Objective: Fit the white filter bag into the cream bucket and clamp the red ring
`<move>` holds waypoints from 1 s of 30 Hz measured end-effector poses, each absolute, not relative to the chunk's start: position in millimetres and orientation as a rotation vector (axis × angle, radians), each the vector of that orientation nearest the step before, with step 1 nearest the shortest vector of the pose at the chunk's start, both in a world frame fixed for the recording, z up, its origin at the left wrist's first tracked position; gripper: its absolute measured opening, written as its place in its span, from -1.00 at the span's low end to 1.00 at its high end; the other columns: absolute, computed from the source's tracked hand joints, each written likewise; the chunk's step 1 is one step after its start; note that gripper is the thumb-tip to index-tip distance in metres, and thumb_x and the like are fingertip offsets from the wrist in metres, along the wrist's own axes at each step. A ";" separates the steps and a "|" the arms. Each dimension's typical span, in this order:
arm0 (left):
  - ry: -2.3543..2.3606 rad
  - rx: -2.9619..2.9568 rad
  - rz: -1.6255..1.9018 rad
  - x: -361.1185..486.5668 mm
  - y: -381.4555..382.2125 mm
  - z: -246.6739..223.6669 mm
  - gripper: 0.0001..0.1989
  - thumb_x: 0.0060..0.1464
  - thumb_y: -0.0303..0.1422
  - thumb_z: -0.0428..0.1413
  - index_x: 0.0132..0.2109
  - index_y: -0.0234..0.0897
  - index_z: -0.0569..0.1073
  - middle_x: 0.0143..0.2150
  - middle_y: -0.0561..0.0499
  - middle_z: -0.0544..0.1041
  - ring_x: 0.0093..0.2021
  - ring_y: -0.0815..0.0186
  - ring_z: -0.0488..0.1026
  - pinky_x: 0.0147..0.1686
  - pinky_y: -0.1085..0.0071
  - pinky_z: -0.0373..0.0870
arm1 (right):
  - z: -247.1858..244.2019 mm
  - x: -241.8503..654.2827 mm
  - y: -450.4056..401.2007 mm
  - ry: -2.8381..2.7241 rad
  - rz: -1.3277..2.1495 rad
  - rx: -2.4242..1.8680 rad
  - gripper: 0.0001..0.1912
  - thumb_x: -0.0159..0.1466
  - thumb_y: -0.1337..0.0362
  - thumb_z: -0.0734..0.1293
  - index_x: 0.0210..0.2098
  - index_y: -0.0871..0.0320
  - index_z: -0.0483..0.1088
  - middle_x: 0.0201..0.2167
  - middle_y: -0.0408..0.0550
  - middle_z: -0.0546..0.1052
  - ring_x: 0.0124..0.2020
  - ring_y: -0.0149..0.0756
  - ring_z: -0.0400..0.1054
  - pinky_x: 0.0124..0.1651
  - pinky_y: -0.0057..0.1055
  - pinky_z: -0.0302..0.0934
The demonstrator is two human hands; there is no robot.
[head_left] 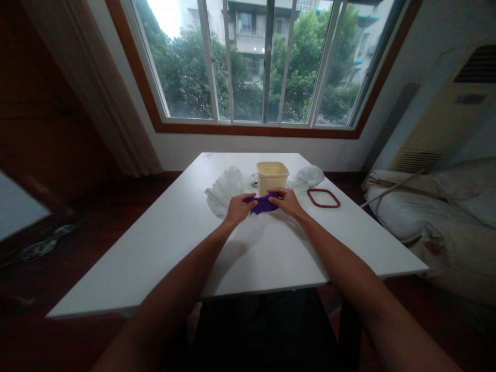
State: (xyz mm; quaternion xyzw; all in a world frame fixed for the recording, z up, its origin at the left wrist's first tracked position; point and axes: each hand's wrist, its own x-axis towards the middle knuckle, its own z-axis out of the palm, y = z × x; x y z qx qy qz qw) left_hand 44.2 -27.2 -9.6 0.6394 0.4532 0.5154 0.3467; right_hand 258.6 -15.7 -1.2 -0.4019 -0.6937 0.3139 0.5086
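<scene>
Both of my hands hold a purple plastic bag (264,203), bunched up and stretched between them above the white table. My left hand (240,207) pinches its left end between thumb and fingers. At the other end, my right hand (288,201) grips it the same way. Just behind the bag stands an upright, open-topped cream bin (272,177), its lower front partly hidden by my hands and the bag. A reddish-brown square ring (324,198) lies flat on the table to the right of my right hand.
Crumpled clear plastic (228,186) lies left of the bin, and another clear plastic bundle (310,176) sits to its right. The white table (155,258) reaches toward a window (251,67). Large pale sacks (418,212) are piled off its right edge.
</scene>
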 end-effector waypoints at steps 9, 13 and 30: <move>1.325 1.939 1.417 39.4 -29.6 -1.4 -0.80 0.06 -0.26 0.21 -0.22 -0.24 0.64 -0.29 -0.06 0.60 -0.28 0.25 0.49 -0.18 0.34 0.42 | 6.0 268.1 -17.7 -1.887 0.617 -1.034 -0.69 0.18 0.09 0.37 -0.24 0.18 0.58 -0.26 0.04 0.60 -0.31 -0.23 0.45 -0.24 -0.31 0.33; 1.200 1.887 1.497 42.3 -29.4 -1.1 -0.83 0.06 -0.28 0.18 -0.27 -0.28 0.58 -0.13 -0.10 0.56 -0.14 0.23 0.49 -0.20 0.37 0.43 | 10.0 268.0 -17.7 -1.808 0.538 -1.026 -0.68 0.17 0.02 0.37 -0.44 0.18 0.50 -0.41 -0.03 0.51 -0.37 -0.29 0.36 -0.30 -0.36 0.25; 0.913 1.226 1.241 63.3 -38.8 -10.8 -0.45 -0.33 -0.09 0.42 -0.23 -0.40 0.58 -0.37 -0.06 0.63 -0.42 0.32 0.53 -0.34 0.40 0.46 | 11.0 251.0 -28.5 -1.363 1.477 -0.892 -0.49 -0.24 0.10 0.62 -0.40 0.25 0.47 -0.48 -0.11 0.54 -0.44 -0.36 0.37 -0.27 -0.38 0.29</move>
